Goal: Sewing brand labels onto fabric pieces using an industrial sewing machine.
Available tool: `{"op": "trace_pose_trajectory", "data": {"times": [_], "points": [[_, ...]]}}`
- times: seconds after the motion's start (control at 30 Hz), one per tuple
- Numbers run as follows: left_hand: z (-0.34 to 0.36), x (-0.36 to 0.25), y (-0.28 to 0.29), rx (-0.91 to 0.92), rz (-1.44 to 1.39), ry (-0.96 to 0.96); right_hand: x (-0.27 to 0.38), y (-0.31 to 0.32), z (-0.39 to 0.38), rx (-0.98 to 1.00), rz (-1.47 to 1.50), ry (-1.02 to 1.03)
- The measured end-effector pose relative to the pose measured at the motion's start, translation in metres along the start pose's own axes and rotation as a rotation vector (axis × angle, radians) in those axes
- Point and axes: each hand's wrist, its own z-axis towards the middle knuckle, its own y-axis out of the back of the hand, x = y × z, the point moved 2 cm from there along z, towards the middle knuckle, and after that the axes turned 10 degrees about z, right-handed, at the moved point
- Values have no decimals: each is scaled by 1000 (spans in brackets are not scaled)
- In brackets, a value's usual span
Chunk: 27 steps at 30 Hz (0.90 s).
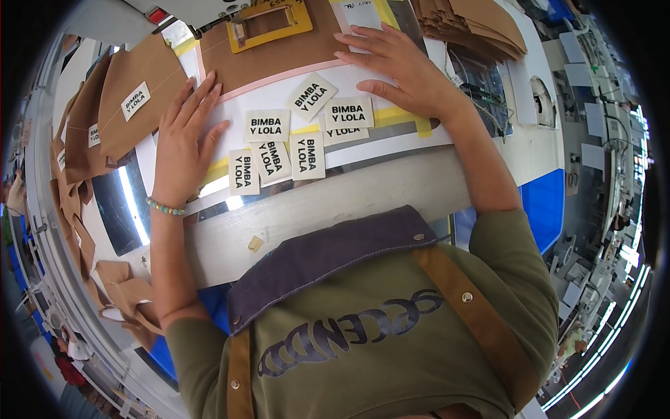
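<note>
Head view, left hand (185, 136) and right hand (398, 63) flat, fingers spread, white labels (289, 140) between, brown pieces (132, 91) beside.

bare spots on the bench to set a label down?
Free: grey table strip between the white labels and the apron bib. Crowded: around the left hand and right hand, and the brown pieces at left.

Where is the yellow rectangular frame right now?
In the head view, the yellow rectangular frame lies at the top centre on the brown fabric panel, ahead of both hands and left of the right hand.
</note>
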Motion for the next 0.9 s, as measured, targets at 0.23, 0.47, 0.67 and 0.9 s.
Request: {"op": "trace_pose_trajectory", "data": {"times": [0.23, 0.47, 0.67, 0.9], "points": [[1, 0, 0, -3, -3, -8, 31, 4, 14, -121, -88, 253], [0, 0, 1, -7, -10, -14, 62, -6, 44, -69, -328, 563], [1, -2, 10, -29, -8, -3, 58, 18, 89, -462, -406, 382], [11, -9, 21, 36, -94, -41, 28, -24, 135, -329, -547, 340]]}}
